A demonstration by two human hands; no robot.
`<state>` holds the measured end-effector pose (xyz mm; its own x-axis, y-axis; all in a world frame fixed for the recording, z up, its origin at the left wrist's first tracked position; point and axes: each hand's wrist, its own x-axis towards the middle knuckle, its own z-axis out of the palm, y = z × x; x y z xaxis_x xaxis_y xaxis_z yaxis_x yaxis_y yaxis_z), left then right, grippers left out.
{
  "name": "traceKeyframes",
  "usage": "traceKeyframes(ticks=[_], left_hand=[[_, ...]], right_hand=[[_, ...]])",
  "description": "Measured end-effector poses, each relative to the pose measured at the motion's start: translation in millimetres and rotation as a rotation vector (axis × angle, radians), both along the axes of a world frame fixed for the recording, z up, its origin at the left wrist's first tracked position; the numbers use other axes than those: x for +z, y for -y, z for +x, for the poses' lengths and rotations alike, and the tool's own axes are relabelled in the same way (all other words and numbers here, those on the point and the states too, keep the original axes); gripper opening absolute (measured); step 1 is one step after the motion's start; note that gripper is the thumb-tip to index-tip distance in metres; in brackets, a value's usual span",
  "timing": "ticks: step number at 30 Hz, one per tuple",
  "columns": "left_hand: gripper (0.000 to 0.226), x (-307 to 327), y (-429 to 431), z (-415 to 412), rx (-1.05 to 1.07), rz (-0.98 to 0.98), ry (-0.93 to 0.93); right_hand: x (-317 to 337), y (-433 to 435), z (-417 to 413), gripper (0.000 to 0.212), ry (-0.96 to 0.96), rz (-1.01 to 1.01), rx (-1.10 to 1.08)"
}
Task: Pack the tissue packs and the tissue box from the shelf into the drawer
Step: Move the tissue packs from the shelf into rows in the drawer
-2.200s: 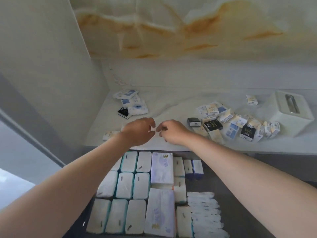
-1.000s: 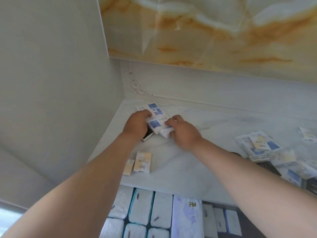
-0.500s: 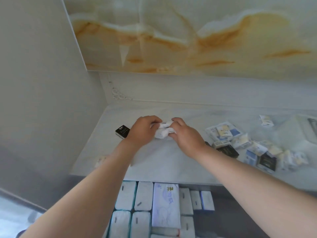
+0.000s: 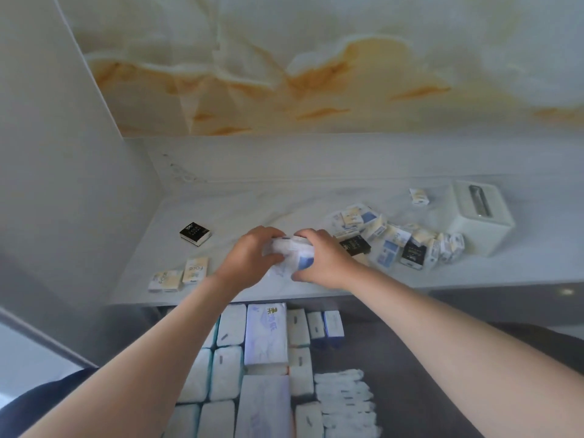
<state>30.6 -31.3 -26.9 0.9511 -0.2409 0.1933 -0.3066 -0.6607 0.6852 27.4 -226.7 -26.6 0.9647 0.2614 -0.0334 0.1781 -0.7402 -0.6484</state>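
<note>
My left hand and my right hand together clasp a small bundle of white and blue tissue packs just above the front part of the pale marble shelf. A heap of small tissue packs lies on the shelf to the right, beside the cream tissue box. One black pack sits alone at the left, and two cream packs lie near the shelf's front left edge. Below the shelf, the open drawer holds rows of white tissue packs.
A grey wall panel closes the shelf on the left. A marble backsplash rises behind it. A single small pack lies at the back right. The drawer's right half shows dark bare floor next to a stack of thin white packs.
Both hands went to the blue and white packs at the shelf's back left, gathered them, and have drawn the bundle toward the shelf's front edge. The black pack stayed behind.
</note>
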Motion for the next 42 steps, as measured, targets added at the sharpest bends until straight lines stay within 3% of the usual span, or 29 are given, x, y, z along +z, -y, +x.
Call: traceKeyframes(ticks=[6,11,15,19,29,35,39,42], left_hand=[[0.041,22.6,25.0,-26.8,-0.124,-0.062,-0.131],[0.048,15.9,52.0,-48.0,-0.157,-0.191,-0.354],[0.050,-3.4,70.8,-58.3,-0.195,-0.014,-0.360],[0.068,-33.3,86.5,-69.9,-0.289,0.165,-0.446],[0.060,-93.6,94.3,-68.5,-0.252,0.287,-0.591],[0.059,-116.0,84.2,-66.8,-0.274,0.382,-0.566],[0.063,-122.9,89.8,-72.2,-0.317,0.586,-0.365],[0.069,-131.0,93.7,-74.9,-0.370,0.749,-0.253]], right_hand=[[24.9,37.7,-27.5,0.044,-0.069,0.019,-0.014],[35.5,71.1,-52.1,0.044,-0.268,0.017,0.068],[18.6,90.7,-62.2,0.044,-0.301,-0.060,0.073],[-14.0,99.3,-65.2,0.033,-0.241,-0.269,0.137],[-81.8,95.6,-54.9,0.022,-0.286,-0.408,0.224],[-120.1,75.2,-63.4,0.043,-0.415,-0.249,0.141],[-131.3,72.1,-67.8,0.074,-0.521,-0.236,0.066],[-136.1,78.1,-65.7,0.087,-0.738,-0.291,-0.042]])
